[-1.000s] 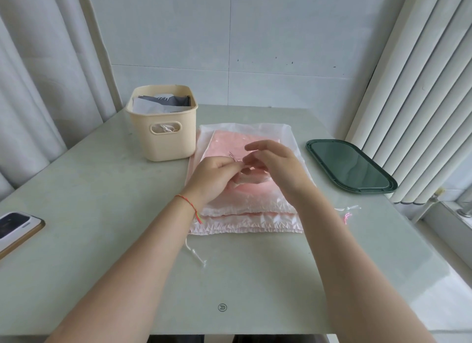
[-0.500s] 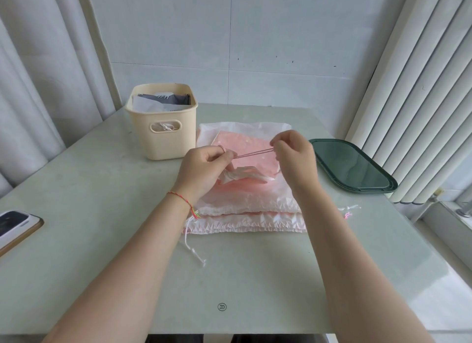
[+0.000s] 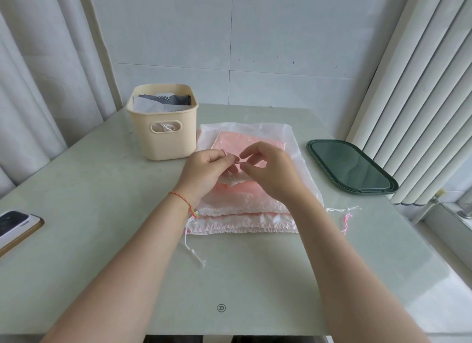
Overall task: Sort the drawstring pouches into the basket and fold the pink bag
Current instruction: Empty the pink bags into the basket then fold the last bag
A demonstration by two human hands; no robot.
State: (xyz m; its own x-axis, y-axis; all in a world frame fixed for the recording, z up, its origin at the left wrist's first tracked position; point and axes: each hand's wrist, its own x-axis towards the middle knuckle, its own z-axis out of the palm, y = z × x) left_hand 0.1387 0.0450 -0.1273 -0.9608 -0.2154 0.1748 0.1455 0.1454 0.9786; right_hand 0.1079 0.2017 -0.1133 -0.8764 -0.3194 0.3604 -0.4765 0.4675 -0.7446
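A stack of sheer white drawstring pouches (image 3: 293,168) with pink fabric inside lies in the middle of the table, ruffled openings facing me. Both hands hover over the stack, close together. My left hand (image 3: 207,171) has a thin pink cord (image 3: 236,161) looped over a finger and pinches it. My right hand (image 3: 268,174) pinches the other end of that cord between thumb and forefinger. A small crumpled pink bag (image 3: 235,180) sits under the hands, mostly hidden. The beige basket (image 3: 163,135) stands to the left of the stack with grey and white pouches inside.
A dark green tray (image 3: 352,168) lies at the right, near the vertical blinds. A phone (image 3: 15,225) rests at the table's left edge. Loose white and pink cord ends (image 3: 344,215) trail right of the stack; a white cord (image 3: 194,253) trails towards me.
The hands, held apart with the pink cord stretched between them half a second ago, have come together again over the stack, and the cord span is now short.
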